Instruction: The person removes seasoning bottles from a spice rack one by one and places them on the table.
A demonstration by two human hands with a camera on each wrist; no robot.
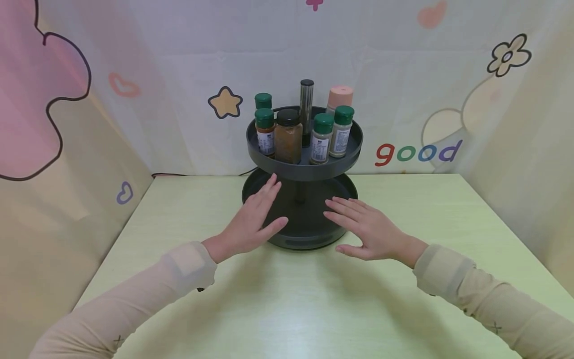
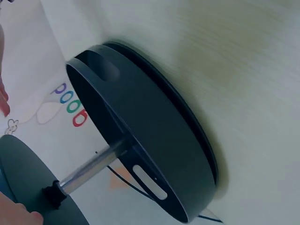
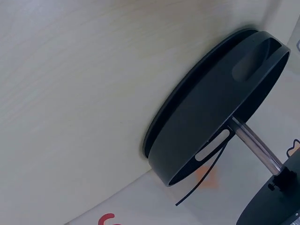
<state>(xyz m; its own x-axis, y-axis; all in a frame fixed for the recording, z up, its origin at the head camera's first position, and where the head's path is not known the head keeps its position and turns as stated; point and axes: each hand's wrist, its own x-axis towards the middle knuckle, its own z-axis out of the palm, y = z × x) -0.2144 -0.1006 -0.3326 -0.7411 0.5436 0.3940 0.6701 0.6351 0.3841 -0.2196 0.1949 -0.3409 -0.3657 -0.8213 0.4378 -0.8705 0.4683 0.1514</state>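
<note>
A dark two-tier round spice rack (image 1: pixel 305 242) stands on the table, with several jars on its upper tier (image 1: pixel 309 173). My left hand (image 1: pixel 248 217) is at the rack's left front, fingers straight and pointing up toward the upper tier; whether it touches cannot be told. At the right front my right hand (image 1: pixel 374 229) is held with fingers extended and thumb apart, holding nothing. In the left wrist view, the left fingers (image 2: pixel 18 214) show at the lower left corner, near the upper tier. The lower tier (image 3: pixel 206 112) bears nothing visible, and a metal post (image 3: pixel 255 143) rises from it.
Green-capped jars (image 1: pixel 320 142), a black-capped brown jar (image 1: pixel 288 139) and a pink-lidded container (image 1: pixel 341 94) stand on the upper tier around the central post (image 1: pixel 307 99). A printed cloth (image 1: pixel 179 99) hangs behind the pale table (image 1: pixel 287 309). A thin black cable (image 3: pixel 201 180) lies behind the rack.
</note>
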